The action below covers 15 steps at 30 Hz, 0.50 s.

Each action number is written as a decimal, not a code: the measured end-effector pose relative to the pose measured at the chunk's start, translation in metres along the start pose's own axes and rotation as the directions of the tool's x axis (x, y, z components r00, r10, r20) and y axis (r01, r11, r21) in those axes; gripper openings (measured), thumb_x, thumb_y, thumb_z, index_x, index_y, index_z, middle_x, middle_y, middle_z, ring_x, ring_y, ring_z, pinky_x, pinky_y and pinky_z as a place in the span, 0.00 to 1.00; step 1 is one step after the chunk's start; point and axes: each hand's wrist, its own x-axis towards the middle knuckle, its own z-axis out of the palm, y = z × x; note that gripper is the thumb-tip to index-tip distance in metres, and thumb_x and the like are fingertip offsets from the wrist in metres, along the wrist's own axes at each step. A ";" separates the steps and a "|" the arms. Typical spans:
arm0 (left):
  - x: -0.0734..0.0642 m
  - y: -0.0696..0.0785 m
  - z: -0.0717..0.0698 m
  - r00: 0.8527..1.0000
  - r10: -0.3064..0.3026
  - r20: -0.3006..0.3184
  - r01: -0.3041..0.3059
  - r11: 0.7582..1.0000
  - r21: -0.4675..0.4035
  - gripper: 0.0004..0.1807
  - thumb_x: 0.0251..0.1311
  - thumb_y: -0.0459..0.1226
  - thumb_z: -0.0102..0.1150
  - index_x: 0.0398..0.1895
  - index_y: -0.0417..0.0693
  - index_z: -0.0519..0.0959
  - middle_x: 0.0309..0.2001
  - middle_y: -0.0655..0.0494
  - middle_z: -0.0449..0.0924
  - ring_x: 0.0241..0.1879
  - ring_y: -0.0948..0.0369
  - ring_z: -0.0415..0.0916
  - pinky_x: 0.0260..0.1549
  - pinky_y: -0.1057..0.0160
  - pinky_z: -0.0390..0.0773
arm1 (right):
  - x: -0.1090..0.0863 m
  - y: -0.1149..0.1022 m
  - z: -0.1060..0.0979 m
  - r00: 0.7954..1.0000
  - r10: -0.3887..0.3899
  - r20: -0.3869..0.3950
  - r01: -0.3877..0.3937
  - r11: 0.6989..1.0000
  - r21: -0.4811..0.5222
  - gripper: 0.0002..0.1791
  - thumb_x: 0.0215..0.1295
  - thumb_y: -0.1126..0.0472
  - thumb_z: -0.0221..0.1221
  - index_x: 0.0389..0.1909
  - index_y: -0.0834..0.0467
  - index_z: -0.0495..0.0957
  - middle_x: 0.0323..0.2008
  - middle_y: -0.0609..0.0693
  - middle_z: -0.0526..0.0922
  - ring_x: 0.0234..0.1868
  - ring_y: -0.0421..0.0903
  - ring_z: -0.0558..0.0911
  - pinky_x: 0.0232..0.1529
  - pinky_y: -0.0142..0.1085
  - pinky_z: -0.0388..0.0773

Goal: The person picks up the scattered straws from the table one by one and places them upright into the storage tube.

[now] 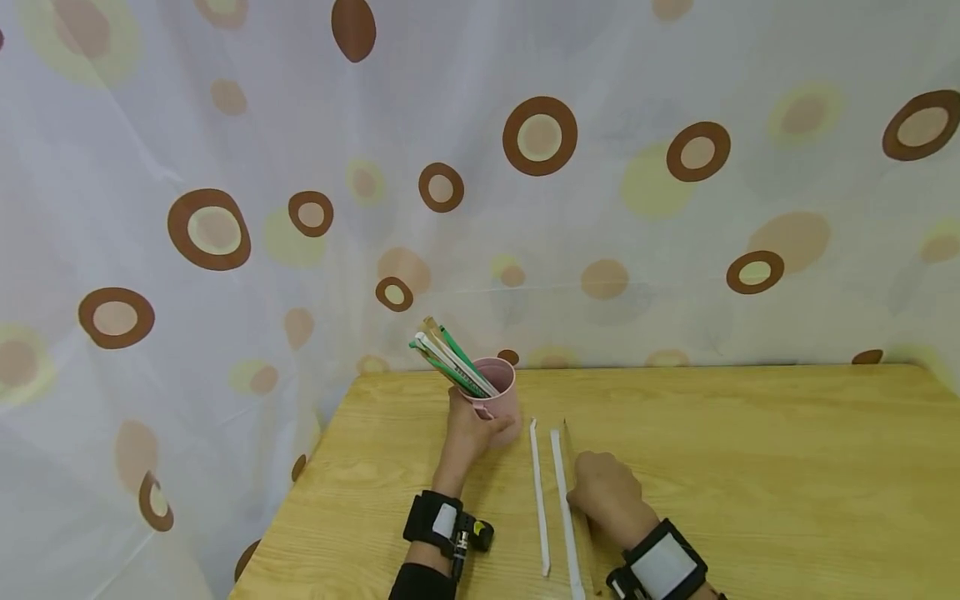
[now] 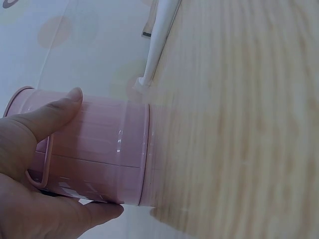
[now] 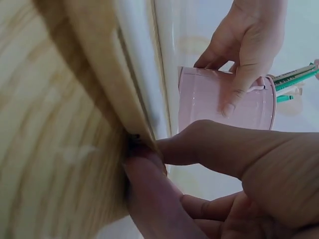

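Observation:
My left hand grips a pink cup by its side, with thumb and fingers round it near the handle. The cup tilts to the left, and several slim green, white and tan wrapped sticks lean out of its mouth. In the left wrist view, the cup fills the grasp. My right hand pinches the edge of a long tan wrapped stick on the table. The right wrist view shows thumb and forefinger on this tan stick; its contents are hidden.
Left of the tan stick lie two long white paper-wrapped sticks, a nearer one and a shorter one. All rest on a wood-grain table. Behind it hangs a white curtain with brown rings.

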 end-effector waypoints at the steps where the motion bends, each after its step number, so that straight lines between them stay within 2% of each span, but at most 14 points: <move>1: 0.001 0.001 0.000 1.000 0.002 0.000 -0.002 1.000 -0.004 0.53 0.35 0.33 0.75 0.64 0.38 0.51 0.57 0.40 0.61 0.53 0.53 0.65 0.47 0.59 0.72 | 0.001 0.000 -0.001 1.000 0.004 -0.004 -0.004 1.000 0.000 0.11 0.49 0.64 0.61 0.18 0.58 0.68 0.17 0.50 0.70 0.16 0.46 0.71 0.15 0.36 0.68; 7: 0.002 0.004 -0.001 1.000 -0.003 0.000 0.003 1.000 -0.008 0.53 0.35 0.33 0.75 0.64 0.37 0.51 0.57 0.40 0.61 0.54 0.53 0.65 0.49 0.58 0.71 | 0.003 0.002 -0.002 1.000 0.005 -0.008 -0.004 0.999 0.032 0.10 0.47 0.64 0.62 0.18 0.58 0.69 0.17 0.51 0.70 0.15 0.46 0.71 0.14 0.35 0.68; 15: 0.001 0.002 0.000 1.000 0.005 0.006 -0.005 1.000 -0.009 0.53 0.35 0.33 0.75 0.64 0.38 0.50 0.58 0.40 0.60 0.54 0.52 0.65 0.46 0.59 0.72 | 0.001 0.003 -0.001 1.000 -0.010 -0.022 0.011 1.000 0.021 0.09 0.47 0.63 0.61 0.18 0.57 0.69 0.16 0.50 0.70 0.15 0.45 0.70 0.14 0.34 0.66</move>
